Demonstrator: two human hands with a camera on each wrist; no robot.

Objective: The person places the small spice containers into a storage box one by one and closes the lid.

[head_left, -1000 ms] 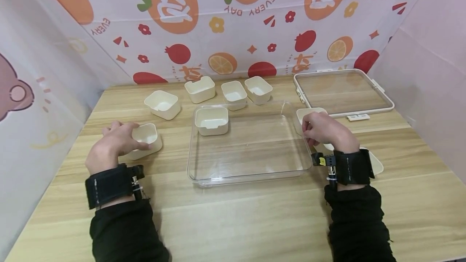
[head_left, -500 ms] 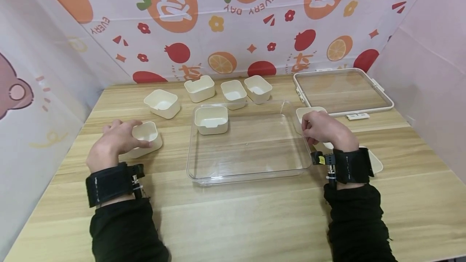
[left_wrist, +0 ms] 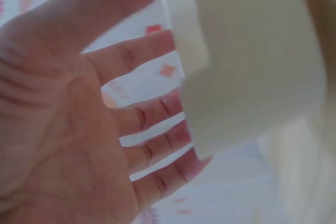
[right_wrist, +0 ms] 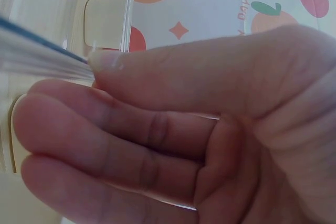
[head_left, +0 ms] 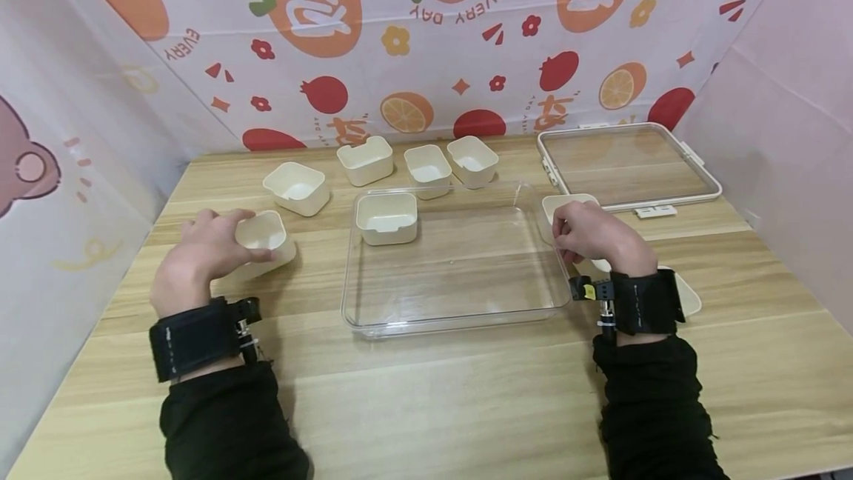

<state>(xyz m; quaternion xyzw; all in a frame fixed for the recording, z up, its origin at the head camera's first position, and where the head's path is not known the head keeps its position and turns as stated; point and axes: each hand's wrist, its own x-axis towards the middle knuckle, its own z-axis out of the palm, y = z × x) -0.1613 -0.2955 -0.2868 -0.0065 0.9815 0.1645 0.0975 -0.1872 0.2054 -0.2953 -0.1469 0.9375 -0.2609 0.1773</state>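
My left hand [head_left: 206, 250] grips a small cream plastic container [head_left: 283, 252] at the left, thumb on the near wall and fingers on the far one. In the left wrist view, straightish fingers reach the rim of that container [left_wrist: 252, 51]. On the right, my right hand [head_left: 596, 239] pinches the right rim of a large clear plastic bin [head_left: 460, 323]. Thumb and forefinger meet on the bin's edge [right_wrist: 47, 51] in the right wrist view. Another cream container [head_left: 389, 222] stands inside the bin's back left corner.
Several cream containers [head_left: 296, 191] stand behind the bin. A clear lid with a white frame [head_left: 629, 169] lies at the back right. One more container [head_left: 548, 210] stands beside the right hand, and another cream piece [head_left: 688, 296] shows partly behind the right wrist.
My left hand has shifted slightly away from me, and the cream container in it has risen a little with it. The right hand and the bin stay put.
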